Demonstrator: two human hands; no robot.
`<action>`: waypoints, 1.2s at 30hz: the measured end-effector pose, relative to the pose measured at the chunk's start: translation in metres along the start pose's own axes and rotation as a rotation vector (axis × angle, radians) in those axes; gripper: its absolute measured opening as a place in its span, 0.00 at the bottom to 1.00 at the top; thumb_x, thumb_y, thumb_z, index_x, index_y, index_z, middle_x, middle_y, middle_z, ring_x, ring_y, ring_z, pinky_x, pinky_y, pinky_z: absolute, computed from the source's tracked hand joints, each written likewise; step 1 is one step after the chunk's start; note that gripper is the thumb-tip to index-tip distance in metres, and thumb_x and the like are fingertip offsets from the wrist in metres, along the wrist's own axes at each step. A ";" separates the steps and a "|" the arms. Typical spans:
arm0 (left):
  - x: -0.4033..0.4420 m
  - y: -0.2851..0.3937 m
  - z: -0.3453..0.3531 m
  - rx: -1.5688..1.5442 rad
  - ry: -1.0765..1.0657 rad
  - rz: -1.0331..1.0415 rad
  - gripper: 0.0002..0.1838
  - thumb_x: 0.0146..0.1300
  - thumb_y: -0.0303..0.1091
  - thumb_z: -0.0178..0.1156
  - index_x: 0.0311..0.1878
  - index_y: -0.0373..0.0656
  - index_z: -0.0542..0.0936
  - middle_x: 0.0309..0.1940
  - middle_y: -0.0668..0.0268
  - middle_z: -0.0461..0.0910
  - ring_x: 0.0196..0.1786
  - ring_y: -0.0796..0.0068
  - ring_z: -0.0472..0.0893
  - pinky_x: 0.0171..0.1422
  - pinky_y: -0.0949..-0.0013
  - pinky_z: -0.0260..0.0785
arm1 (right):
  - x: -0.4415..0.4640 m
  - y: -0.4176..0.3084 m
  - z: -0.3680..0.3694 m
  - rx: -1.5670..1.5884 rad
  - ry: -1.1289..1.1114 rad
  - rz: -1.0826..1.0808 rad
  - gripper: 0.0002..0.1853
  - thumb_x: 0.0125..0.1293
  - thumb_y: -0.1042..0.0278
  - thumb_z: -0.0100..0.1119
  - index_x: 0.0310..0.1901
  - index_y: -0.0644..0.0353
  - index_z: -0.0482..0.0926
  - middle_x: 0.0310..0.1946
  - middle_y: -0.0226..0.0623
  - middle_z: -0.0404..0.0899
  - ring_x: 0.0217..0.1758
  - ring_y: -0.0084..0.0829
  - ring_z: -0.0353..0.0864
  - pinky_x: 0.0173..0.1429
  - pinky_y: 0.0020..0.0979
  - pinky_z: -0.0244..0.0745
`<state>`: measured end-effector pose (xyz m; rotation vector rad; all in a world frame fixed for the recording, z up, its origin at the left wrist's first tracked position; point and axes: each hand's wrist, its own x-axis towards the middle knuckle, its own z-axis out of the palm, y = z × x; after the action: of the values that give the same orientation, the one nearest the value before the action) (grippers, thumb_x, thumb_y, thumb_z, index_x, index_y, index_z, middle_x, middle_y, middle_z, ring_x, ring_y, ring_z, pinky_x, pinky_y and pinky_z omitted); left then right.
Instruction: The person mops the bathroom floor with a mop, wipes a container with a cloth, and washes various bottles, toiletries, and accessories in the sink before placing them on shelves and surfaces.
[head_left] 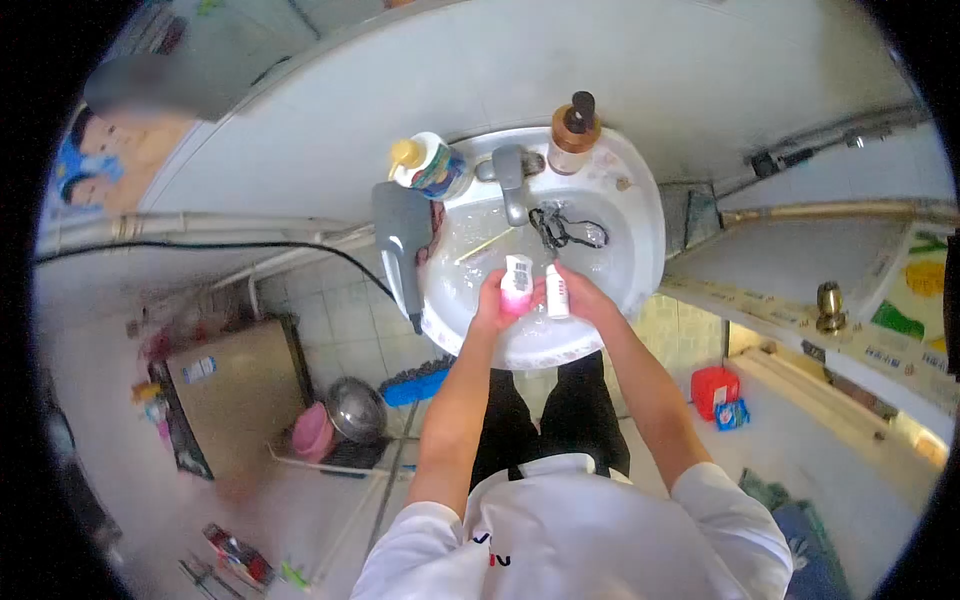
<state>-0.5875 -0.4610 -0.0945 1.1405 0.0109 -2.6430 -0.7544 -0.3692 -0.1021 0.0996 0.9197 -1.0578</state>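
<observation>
Over the front of a white washbasin (645,215), my left hand (491,305) is closed around a small white and pink bottle (517,285). Close beside it, my right hand (583,296) grips a slim white bottle (557,292). The two bottles are held side by side, a little apart. Behind them in the basin lie a dark coiled cord or strap (568,231) and a thin yellow stick (485,246). A grey faucet (511,180) stands at the back of the basin.
On the basin's back rim stand a pump bottle with a yellow top (435,165) and a brown pump bottle (574,140). A grey hair dryer (402,245) rests on the left rim. To the right is a door with a knob (829,305). A red container (714,388) is on the floor.
</observation>
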 end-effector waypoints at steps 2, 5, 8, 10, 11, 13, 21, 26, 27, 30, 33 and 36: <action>-0.018 -0.004 0.016 -0.094 -0.111 0.060 0.25 0.63 0.48 0.44 0.52 0.37 0.68 0.53 0.47 0.72 0.47 0.58 0.77 0.47 0.59 0.72 | -0.008 -0.012 0.007 0.244 -0.193 0.053 0.21 0.70 0.55 0.43 0.47 0.68 0.71 0.36 0.43 0.79 0.39 0.36 0.80 0.46 0.35 0.76; -0.041 -0.015 0.031 -0.029 -0.009 0.216 0.22 0.64 0.45 0.46 0.54 0.37 0.68 0.52 0.50 0.74 0.48 0.62 0.77 0.47 0.59 0.72 | -0.040 -0.031 0.036 0.091 -0.074 0.013 0.21 0.69 0.54 0.45 0.47 0.67 0.71 0.35 0.41 0.79 0.39 0.34 0.79 0.45 0.33 0.75; -0.035 -0.026 0.021 0.388 0.266 0.418 0.22 0.63 0.45 0.52 0.52 0.38 0.70 0.47 0.52 0.77 0.45 0.63 0.79 0.45 0.61 0.73 | -0.041 -0.026 0.045 -0.390 0.104 -0.271 0.21 0.68 0.54 0.48 0.48 0.67 0.71 0.36 0.41 0.79 0.38 0.33 0.79 0.45 0.31 0.75; -0.035 -0.029 0.009 0.990 0.720 0.548 0.26 0.58 0.47 0.58 0.54 0.37 0.70 0.44 0.50 0.78 0.44 0.55 0.79 0.47 0.60 0.72 | -0.033 -0.022 0.040 -1.334 0.490 -0.394 0.33 0.59 0.48 0.58 0.57 0.68 0.66 0.52 0.55 0.72 0.56 0.45 0.72 0.61 0.38 0.65; -0.037 -0.035 0.008 1.224 0.962 0.597 0.29 0.56 0.47 0.61 0.55 0.36 0.69 0.42 0.48 0.79 0.43 0.51 0.79 0.48 0.60 0.72 | -0.028 -0.016 0.025 -1.298 0.450 -0.320 0.40 0.55 0.46 0.61 0.61 0.69 0.63 0.58 0.61 0.65 0.64 0.49 0.64 0.66 0.41 0.57; -0.070 -0.043 0.032 1.002 1.054 0.837 0.32 0.51 0.40 0.64 0.58 0.34 0.68 0.54 0.43 0.70 0.58 0.46 0.69 0.63 0.56 0.62 | -0.039 -0.022 0.037 -1.373 0.304 -0.453 0.35 0.58 0.51 0.58 0.59 0.71 0.64 0.55 0.60 0.68 0.59 0.47 0.68 0.64 0.41 0.60; -0.363 -0.033 0.025 0.447 1.139 1.537 0.23 0.55 0.39 0.63 0.52 0.39 0.72 0.45 0.56 0.76 0.48 0.66 0.76 0.53 0.65 0.66 | -0.063 0.040 0.174 -1.605 -0.343 -0.763 0.23 0.59 0.64 0.60 0.51 0.69 0.67 0.44 0.48 0.73 0.47 0.41 0.72 0.54 0.36 0.66; -0.629 -0.114 0.027 0.476 2.220 1.874 0.20 0.53 0.30 0.66 0.46 0.34 0.71 0.40 0.60 0.71 0.44 0.70 0.71 0.50 0.68 0.64 | -0.171 0.181 0.408 -1.358 -1.061 -0.778 0.21 0.53 0.73 0.64 0.49 0.67 0.71 0.44 0.41 0.70 0.49 0.36 0.70 0.55 0.32 0.65; -0.664 -0.130 0.017 0.293 2.376 1.999 0.20 0.50 0.31 0.65 0.47 0.40 0.74 0.38 0.57 0.71 0.44 0.58 0.70 0.50 0.59 0.62 | -0.208 0.208 0.456 -1.262 -1.217 -0.786 0.22 0.52 0.73 0.64 0.49 0.66 0.72 0.44 0.40 0.72 0.49 0.34 0.72 0.54 0.32 0.66; -0.763 -0.194 0.032 0.235 2.912 1.590 0.18 0.51 0.31 0.64 0.44 0.35 0.72 0.37 0.55 0.72 0.44 0.55 0.71 0.50 0.56 0.63 | -0.306 0.297 0.570 -0.832 -1.556 -0.423 0.23 0.53 0.73 0.64 0.51 0.65 0.72 0.47 0.38 0.75 0.50 0.30 0.74 0.54 0.30 0.69; -0.811 -0.225 0.021 -0.015 3.038 1.471 0.18 0.48 0.29 0.63 0.43 0.35 0.71 0.37 0.45 0.77 0.43 0.43 0.76 0.47 0.54 0.67 | -0.383 0.377 0.643 -0.694 -1.798 -0.568 0.26 0.52 0.63 0.67 0.52 0.64 0.72 0.45 0.44 0.76 0.50 0.32 0.76 0.53 0.31 0.70; -0.831 -0.241 0.003 -0.191 2.958 1.306 0.18 0.52 0.31 0.60 0.44 0.33 0.70 0.39 0.39 0.76 0.47 0.40 0.75 0.49 0.52 0.67 | -0.430 0.440 0.672 -0.666 -1.898 -0.700 0.21 0.52 0.64 0.66 0.47 0.62 0.73 0.36 0.41 0.79 0.39 0.33 0.79 0.45 0.32 0.72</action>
<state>-0.1014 -0.0328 0.4795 2.0556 0.0378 1.1634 -0.0794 -0.1600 0.4725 -1.6116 -0.5715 -0.8797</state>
